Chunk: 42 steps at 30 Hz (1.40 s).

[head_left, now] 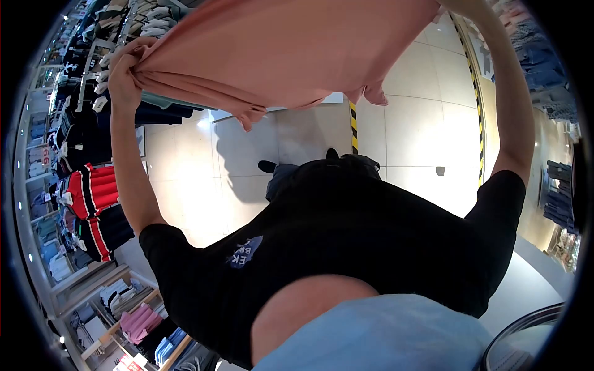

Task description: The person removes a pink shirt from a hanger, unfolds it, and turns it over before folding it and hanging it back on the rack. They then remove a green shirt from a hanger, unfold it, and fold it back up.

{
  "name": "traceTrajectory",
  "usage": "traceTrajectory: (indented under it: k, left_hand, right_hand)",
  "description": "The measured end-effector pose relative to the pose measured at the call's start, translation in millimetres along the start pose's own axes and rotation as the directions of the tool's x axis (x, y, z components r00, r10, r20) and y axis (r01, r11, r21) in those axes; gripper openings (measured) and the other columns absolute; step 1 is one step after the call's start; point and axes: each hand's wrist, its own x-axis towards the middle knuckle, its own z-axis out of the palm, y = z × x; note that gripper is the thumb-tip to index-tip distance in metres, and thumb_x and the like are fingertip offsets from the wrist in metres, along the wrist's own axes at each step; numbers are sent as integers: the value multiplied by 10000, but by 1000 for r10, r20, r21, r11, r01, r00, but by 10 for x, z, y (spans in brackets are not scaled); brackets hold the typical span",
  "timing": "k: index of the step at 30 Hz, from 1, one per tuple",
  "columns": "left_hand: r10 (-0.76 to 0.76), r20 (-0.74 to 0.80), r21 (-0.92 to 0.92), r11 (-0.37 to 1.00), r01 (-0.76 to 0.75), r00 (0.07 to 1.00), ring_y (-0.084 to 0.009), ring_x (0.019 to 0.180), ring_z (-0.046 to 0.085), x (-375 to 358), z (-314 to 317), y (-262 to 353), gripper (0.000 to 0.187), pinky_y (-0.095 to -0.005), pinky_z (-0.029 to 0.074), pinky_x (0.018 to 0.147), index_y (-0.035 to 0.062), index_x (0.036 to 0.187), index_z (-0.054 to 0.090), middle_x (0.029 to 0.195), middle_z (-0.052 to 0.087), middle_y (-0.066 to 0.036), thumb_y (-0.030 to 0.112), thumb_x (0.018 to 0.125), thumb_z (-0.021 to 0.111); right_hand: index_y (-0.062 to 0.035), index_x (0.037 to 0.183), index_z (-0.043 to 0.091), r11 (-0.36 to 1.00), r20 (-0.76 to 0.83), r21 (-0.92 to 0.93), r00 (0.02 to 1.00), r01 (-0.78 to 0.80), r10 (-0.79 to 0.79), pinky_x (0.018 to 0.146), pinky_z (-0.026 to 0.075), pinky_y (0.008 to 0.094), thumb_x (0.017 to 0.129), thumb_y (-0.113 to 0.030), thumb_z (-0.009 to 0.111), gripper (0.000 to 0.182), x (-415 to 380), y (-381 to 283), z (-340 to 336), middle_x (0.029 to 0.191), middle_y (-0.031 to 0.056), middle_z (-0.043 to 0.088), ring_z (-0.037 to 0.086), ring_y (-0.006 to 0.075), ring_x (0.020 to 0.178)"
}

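Holding the pink cloth aloft at twelve o'clock — spread wide above the tiled floor! Gripping a bunched edge with the left hand at ten. Reaching its far corner with the right hand at one (cut off, impossible to tell how closed) — with red-and-black clothes at nine.

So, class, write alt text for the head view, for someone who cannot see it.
A person in a black T-shirt spreads out a pink cloth, left hand gripping one side, right hand at the other, partly cut off by the frame. Red and black garments hang at left, beyond a pale tiled floor.
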Motion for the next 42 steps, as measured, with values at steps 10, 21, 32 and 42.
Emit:
traceTrajectory:
  k: [10,21,32,42]
  left_hand:
    - [25,133,313,948,-66,991,-106,948,656,-144,208,272,359,-232,498,834,37,1228,662,1019,703,-62,200,919,742]
    - [31,-90,150,989,-17,995,-73,881,636,-311,-205,-128,206,-252,515,860,8,1140,719,1023,675,-1,76,946,715]
    - [103,196,429,885,-180,975,-117,890,675,-408,-311,-135,202,-232,533,829,-33,1113,746,1086,726,-34,75,951,691]
    - [112,187,407,895,-181,976,-144,956,685,-454,-176,-88,233,-250,531,915,-27,1145,742,1132,723,-52,31,921,709]
  right_hand:
    - [-8,948,711,983,4,36,984,180,-181,623,409,271,948,-114,696,107,87,-82,38,761,21,633,518,76,700]
    - [26,996,759,974,-6,147,985,172,-173,855,536,251,865,15,732,135,67,-324,163,959,72,752,687,119,941]
    - [-10,949,772,986,-131,79,982,149,-138,733,513,240,828,27,750,128,27,-566,345,860,27,709,645,83,827]
    - [-5,958,777,972,-32,26,972,233,-232,730,519,255,803,29,744,163,-129,-748,439,917,72,727,654,125,826]
